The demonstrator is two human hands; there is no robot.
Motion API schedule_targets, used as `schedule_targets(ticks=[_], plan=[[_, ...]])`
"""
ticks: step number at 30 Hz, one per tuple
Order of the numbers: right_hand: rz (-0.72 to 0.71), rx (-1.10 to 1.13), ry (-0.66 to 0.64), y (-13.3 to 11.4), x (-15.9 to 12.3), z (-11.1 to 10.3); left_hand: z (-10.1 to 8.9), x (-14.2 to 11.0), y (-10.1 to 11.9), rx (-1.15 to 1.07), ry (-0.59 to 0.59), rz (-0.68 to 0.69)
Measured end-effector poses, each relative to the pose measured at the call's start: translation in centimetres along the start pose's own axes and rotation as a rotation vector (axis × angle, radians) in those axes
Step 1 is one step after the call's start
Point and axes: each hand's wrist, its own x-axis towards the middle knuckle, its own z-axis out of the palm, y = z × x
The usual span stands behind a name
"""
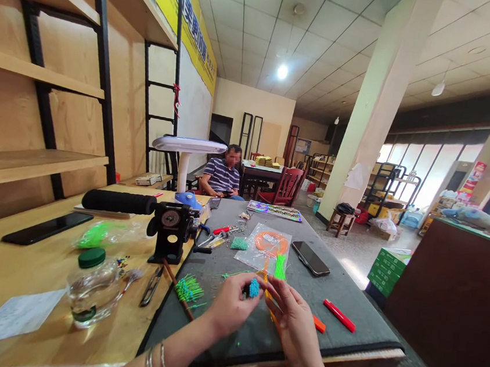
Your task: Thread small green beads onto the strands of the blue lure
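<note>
Left of the hands, a clear glass jar with a green screw lid (pixel 92 291) is standing on the pale wooden bench top (pixel 4 266), and a black clamp with a round dial (pixel 170 228) is sitting at the bench edge, apparently positioned for firm support. Just left of the left hand, a wooden stick bearing radiating green bristles (pixel 187 289) is lying on the grey padded work mat (pixel 214 268), seemingly placed within easy reach. The left hand (pixel 232 305) is curled nearly shut, with its thumb and forefinger pinching a small teal bristle tuft (pixel 254 288), likely to keep the tuft compact. The right hand (pixel 291 323) is held partly open, with its fingers extending toward the tuft. Whether it is gripping the thin orange strand (pixel 270 303) running behind it cannot be determined. Ahead of the hands, an orange loop inside a clear plastic bag (pixel 264 250) is resting on the mat. Ahead of the right hand, a black smartphone (pixel 310 258) is lying apart, seemingly clear of the working area.
</note>
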Motion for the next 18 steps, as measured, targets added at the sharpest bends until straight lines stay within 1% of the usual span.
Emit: schedule_targets(ticks=[2, 5, 7, 9, 11, 14, 18], plan=[[-0.025, 0.039, 0.006, 0.4, -0.9, 0.7, 0.9, -0.5, 0.7, 0.015, 0.067, 0.081], [-0.074, 0.113, 0.052, 1.0, -2.1, 1.3, 2.5, -1.4, 1.2, 0.115, 0.138, 0.201], [-0.100, 0.138, 0.077, 1.5, -2.8, 1.2, 3.3, -1.9, 1.1, 0.162, 0.170, 0.226], [-0.108, 0.132, 0.079, 2.1, -3.2, 0.9, 3.8, -2.2, 0.9, 0.172, 0.172, 0.226], [-0.101, 0.099, 0.069, 2.6, -3.5, 0.2, 3.8, -2.3, 0.7, 0.151, 0.150, 0.219], [-0.121, 0.023, 0.074, 3.4, -3.6, -1.0, 3.2, -2.1, 0.7, 0.136, 0.116, 0.190], [-0.182, -0.047, 0.094, 4.0, -4.2, -2.5, 2.2, -1.7, 0.7, 0.201, 0.072, 0.175]])
